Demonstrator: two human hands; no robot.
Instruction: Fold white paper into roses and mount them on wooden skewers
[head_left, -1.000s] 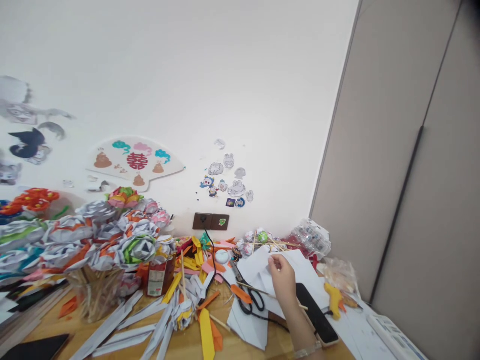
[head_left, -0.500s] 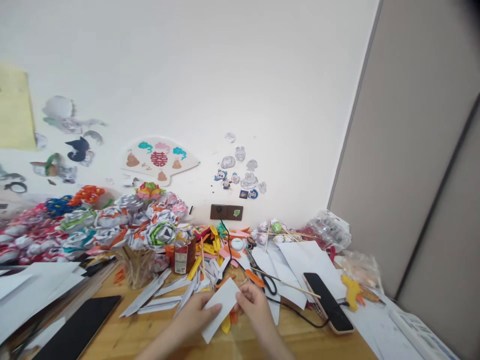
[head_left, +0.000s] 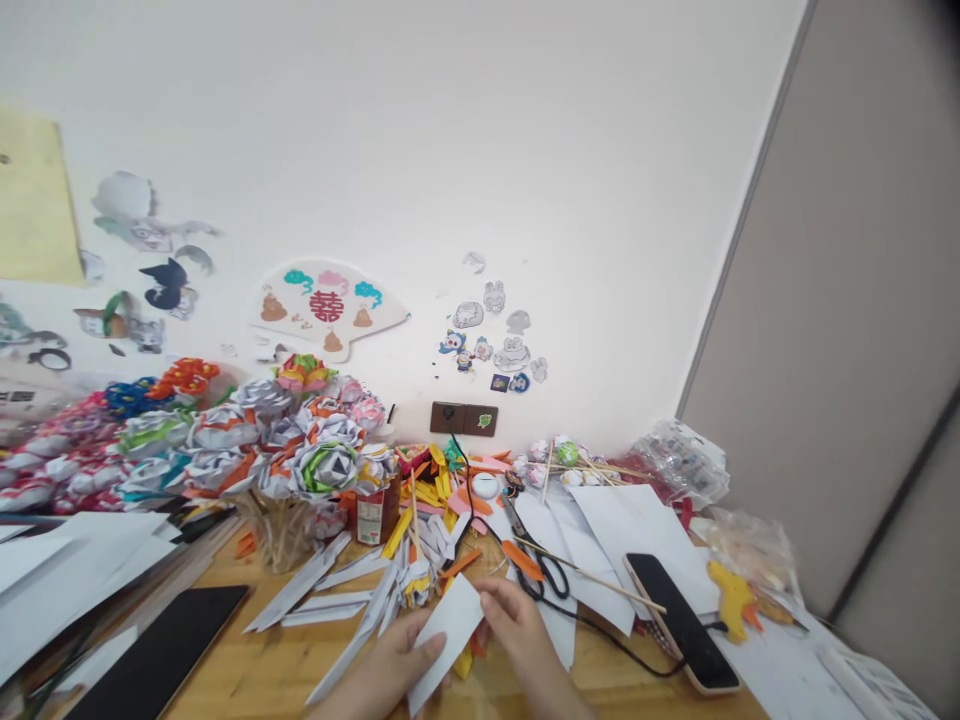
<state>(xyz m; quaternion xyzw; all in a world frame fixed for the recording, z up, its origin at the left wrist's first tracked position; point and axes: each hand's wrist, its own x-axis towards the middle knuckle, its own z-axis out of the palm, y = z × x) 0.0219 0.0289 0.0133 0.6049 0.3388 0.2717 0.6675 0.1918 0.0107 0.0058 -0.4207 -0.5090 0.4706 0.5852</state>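
Table: wooden, across the lower frame. Left hand: fingers closed, pinching the left edge of a white paper slip, thumb on top. Right hand: fingers nearly together, gripping its upper right corner. Slip: lower centre, above table; likely light, flexible, easily creased; best held by edges.
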